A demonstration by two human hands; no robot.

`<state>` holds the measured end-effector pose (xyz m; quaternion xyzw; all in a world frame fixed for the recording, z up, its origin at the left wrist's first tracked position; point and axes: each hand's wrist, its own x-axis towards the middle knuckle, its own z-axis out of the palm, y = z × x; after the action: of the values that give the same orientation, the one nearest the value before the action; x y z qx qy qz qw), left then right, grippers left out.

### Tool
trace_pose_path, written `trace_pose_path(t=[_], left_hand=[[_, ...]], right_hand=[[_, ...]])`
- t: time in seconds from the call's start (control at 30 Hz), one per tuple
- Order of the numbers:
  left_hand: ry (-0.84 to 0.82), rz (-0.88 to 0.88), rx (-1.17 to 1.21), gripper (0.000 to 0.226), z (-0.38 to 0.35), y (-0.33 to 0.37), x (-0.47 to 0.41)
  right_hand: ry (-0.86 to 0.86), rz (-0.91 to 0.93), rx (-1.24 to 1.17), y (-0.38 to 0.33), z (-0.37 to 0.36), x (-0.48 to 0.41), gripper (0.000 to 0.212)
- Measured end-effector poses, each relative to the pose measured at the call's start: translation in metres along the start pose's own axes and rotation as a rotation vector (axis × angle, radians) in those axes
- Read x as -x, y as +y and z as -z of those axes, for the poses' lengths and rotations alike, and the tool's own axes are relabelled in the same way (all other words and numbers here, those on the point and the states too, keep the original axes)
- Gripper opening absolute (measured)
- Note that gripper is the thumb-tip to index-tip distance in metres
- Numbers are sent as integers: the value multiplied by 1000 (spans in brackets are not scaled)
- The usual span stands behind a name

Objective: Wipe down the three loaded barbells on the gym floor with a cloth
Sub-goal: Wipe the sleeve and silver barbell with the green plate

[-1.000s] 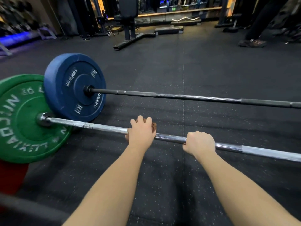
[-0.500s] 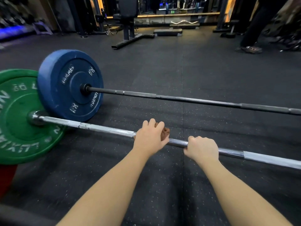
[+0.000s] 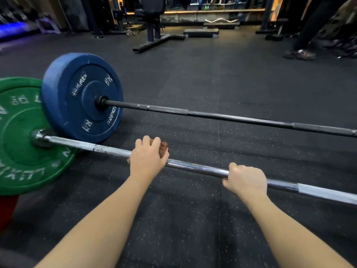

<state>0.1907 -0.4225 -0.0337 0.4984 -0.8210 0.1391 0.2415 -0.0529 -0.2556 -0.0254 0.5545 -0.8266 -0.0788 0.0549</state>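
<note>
A chrome barbell (image 3: 195, 167) with a green plate (image 3: 21, 151) lies across the floor in front of me. My left hand (image 3: 147, 159) grips a brown cloth (image 3: 163, 149) wrapped on the chrome bar, only a corner of the cloth showing. My right hand (image 3: 245, 180) grips the same bar further right. Behind it lies a black barbell (image 3: 231, 118) with a blue plate (image 3: 83, 97). A red plate (image 3: 7, 209) shows at the lower left edge, and a blurred dark bar (image 3: 13, 258) crosses the bottom left corner.
Dark rubber floor (image 3: 193, 74) stretches ahead. A bench frame (image 3: 154, 35) and a step platform (image 3: 201, 32) stand at the back. A person's leg and shoe (image 3: 300, 54) are at the far right. Racks line the left wall.
My left hand with the cloth slid right along the chrome bar, then back a little to the left. The right hand has kept its grip.
</note>
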Motion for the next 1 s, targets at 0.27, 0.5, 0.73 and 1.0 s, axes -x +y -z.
trace_pose_path(t=[0.27,0.5,0.73,1.0], left_hand=[[-16,-170,126,36,6,50,10],[-94,-274,111,38,7,43,2],[-244,-106,52,40,12,-5,-11],[-309,-65,55,42,23,-11,-12]], right_hand=[[3,-48,47,-3,0,-1,27],[-16,-93,39,-6,6,2,24],[-10,-93,-3,-8,9,6,21],[-261,-179,-92,-18,29,-6,51]])
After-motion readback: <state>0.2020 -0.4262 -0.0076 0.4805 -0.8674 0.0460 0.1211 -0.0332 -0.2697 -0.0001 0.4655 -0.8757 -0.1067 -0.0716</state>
